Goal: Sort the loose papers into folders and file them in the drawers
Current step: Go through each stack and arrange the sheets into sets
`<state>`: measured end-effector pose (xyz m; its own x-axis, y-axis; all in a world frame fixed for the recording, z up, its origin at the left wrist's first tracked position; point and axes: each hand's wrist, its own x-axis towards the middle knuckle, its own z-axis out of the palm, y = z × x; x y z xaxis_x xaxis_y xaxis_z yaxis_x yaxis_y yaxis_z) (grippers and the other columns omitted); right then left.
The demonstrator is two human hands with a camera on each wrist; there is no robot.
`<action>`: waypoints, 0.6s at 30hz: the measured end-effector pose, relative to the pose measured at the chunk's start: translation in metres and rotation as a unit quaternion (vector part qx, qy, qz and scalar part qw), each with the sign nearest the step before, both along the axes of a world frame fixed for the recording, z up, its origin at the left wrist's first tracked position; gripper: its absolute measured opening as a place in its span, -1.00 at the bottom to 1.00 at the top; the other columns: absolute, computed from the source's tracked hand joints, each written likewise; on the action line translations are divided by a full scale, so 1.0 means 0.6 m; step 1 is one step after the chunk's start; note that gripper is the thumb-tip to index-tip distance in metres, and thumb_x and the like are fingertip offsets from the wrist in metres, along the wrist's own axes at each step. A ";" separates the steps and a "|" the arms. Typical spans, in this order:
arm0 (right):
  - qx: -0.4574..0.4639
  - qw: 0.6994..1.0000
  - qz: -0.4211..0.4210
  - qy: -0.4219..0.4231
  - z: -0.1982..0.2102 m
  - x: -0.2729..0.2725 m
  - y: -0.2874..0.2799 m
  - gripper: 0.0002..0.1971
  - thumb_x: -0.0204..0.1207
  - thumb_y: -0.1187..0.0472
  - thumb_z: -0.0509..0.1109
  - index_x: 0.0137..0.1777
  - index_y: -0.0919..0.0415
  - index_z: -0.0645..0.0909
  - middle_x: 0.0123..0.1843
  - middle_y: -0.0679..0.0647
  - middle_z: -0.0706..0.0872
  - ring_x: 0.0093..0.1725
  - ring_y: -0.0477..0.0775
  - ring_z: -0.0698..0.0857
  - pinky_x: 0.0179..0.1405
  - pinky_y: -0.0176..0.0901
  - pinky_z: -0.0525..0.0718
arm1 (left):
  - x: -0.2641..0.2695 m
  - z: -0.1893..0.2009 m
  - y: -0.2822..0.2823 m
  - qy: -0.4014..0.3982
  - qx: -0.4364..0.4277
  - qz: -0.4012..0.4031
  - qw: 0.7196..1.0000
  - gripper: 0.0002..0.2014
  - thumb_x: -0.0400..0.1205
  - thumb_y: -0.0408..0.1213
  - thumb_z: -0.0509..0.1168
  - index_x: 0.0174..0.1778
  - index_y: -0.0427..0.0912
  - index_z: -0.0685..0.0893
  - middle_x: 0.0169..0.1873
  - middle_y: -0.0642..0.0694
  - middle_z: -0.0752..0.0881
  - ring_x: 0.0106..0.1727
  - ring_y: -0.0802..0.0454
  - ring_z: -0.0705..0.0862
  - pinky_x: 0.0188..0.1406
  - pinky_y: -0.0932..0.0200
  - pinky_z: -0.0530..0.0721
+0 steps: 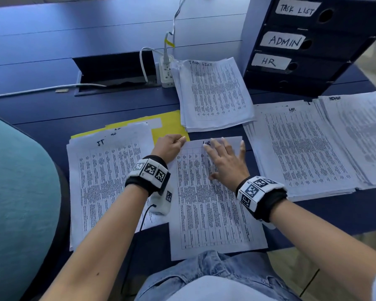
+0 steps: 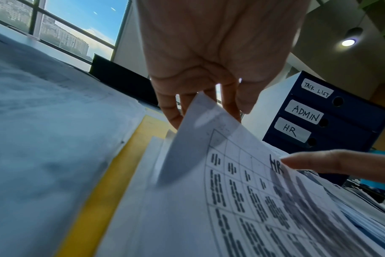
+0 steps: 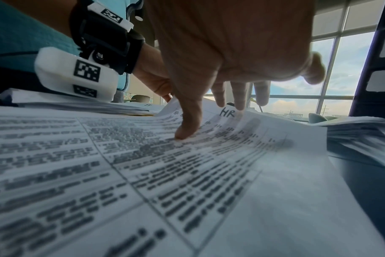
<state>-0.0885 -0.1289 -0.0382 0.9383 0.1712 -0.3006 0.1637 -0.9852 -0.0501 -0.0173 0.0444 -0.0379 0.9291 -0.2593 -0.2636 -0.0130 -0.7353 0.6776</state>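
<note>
On the dark surface [image 1: 52, 118], between the IT pile [image 1: 104, 170] and the HR pile [image 1: 302, 148], an HR sheet [image 1: 213, 209] is pinched at its upper left corner by the left hand [image 1: 169, 146], while the right hand [image 1: 226, 161] is laid on it with fingers [image 1: 242, 146] spread.

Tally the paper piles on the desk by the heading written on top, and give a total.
IT pile: 1
Task List pile: 1
HR pile: 1
HR sheet under the hands: 1
Far-right pile, heading unreadable: 1
Total: 5
</note>
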 end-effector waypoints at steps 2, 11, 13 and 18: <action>0.011 1.000 -0.008 0.004 -0.002 0.000 -0.001 -0.10 0.47 -0.05 0.41 0.65 -0.01 -0.11 0.69 -0.02 -0.09 0.66 0.08 -0.15 0.45 0.50 -0.29 | 0.001 0.004 0.001 0.000 0.004 0.002 1.000 -0.76 0.70 -0.27 0.16 -0.20 -0.28 0.64 -0.29 -0.22 0.61 -0.20 -0.08 0.53 -0.22 0.18 0.40; 0.042 0.999 -0.021 0.025 -0.007 0.012 0.005 -0.15 0.42 0.05 0.49 0.62 0.03 0.07 0.62 0.03 0.17 0.60 0.10 0.16 0.51 0.36 0.06 | -0.007 0.010 0.018 -0.056 0.081 0.012 0.995 -0.69 0.64 -0.40 0.17 0.25 -0.21 0.67 0.19 -0.25 0.70 0.22 -0.17 0.63 0.27 0.11 0.51; 0.071 0.996 -0.035 0.049 -0.012 0.015 0.007 -0.24 0.43 0.12 0.49 0.57 0.03 0.19 0.57 0.03 0.30 0.54 0.10 0.28 0.50 0.24 0.25 | -0.013 0.006 0.021 -0.057 0.111 -0.030 0.992 -0.63 0.65 -0.42 0.16 0.39 -0.21 0.56 0.31 -0.24 0.62 0.33 -0.16 0.56 0.38 0.11 0.42; 0.077 0.994 -0.034 0.072 -0.014 0.025 0.006 -0.35 0.36 0.09 0.54 0.43 0.07 0.38 0.49 0.03 0.37 0.47 0.11 0.35 0.42 0.17 0.40 | -0.023 -0.009 0.020 -0.059 0.143 -0.081 0.985 -0.55 0.65 -0.45 0.14 0.50 -0.26 0.40 0.35 -0.28 0.52 0.34 -0.21 0.51 0.38 0.02 0.44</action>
